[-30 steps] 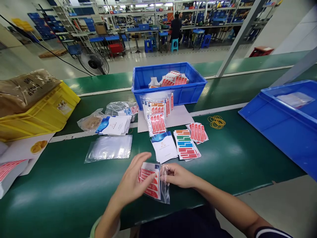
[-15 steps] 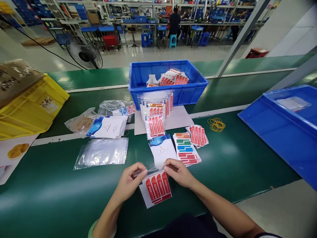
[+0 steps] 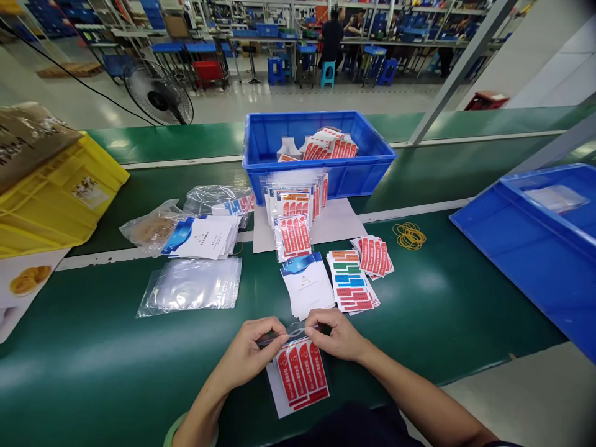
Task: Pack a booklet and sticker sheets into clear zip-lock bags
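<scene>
relative to one second ago, the clear bag (image 3: 299, 375) has been turned: its mouth, then directed to the right, is now directed away from the person, and the left hand (image 3: 258, 351), then spread over the contents, has been shifted to that mouth. since half a second ago, the bag has been drawn slightly nearer the body. by this, control of the mouth is judged to be shared by both hands. the left part of the mouth is pinched between the left thumb and fingers, the right part likewise by the right hand (image 3: 336, 335); between the thumbs, the plastic lips are bowed apart. the bag is located just nearer the person than the booklet stack (image 3: 308, 292), over the green worktop (image 3: 116, 372). inside it, a label sheet (image 3: 302, 371) with red strips is seen; white lettering is printed on the strips but cannot be read reliably. a blue header and small emblem are carried by the booklet stack, its text being too small. on the brown package (image 3: 32, 139), dark handwriting is only partly legible. no brand can be identified.
</scene>
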A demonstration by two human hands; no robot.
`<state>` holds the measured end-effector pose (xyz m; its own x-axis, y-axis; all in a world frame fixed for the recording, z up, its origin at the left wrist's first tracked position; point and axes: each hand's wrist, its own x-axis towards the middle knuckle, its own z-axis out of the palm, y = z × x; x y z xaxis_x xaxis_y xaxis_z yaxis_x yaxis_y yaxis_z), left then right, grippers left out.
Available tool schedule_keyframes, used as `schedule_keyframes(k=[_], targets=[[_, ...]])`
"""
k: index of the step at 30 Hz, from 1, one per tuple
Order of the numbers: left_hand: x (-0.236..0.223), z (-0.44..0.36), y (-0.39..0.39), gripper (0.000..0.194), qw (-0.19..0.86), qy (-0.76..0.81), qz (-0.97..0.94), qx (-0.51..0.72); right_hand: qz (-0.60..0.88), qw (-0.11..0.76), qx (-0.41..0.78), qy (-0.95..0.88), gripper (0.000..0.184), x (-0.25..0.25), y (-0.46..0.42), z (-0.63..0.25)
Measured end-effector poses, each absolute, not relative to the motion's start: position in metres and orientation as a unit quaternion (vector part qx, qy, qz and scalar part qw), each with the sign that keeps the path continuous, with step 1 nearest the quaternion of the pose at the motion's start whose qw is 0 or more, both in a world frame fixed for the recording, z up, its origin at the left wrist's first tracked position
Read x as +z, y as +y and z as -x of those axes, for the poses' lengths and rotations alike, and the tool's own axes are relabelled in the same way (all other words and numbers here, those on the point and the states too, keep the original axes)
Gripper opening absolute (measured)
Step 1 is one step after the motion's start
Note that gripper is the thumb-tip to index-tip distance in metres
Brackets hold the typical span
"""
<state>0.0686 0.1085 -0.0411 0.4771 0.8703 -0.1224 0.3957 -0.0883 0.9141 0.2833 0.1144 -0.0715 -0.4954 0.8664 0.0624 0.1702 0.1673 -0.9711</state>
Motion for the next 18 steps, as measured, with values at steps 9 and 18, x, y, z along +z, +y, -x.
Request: schedule_keyframes(k=[9, 18], targets=[[-0.047, -0.081, 0.103, 0.018, 0.498, 0.451, -0.699, 0.246, 0.371, 0.32, 0.515, -0.704, 0.013, -0.077, 0.112, -0.274], [-0.055, -0.047, 0.115, 0.02, 0.533, 0.498, -0.486, 0.482, 0.353, 0.236, 0.67, -0.609, 0.035, -0.062, 0.13, -0.272]])
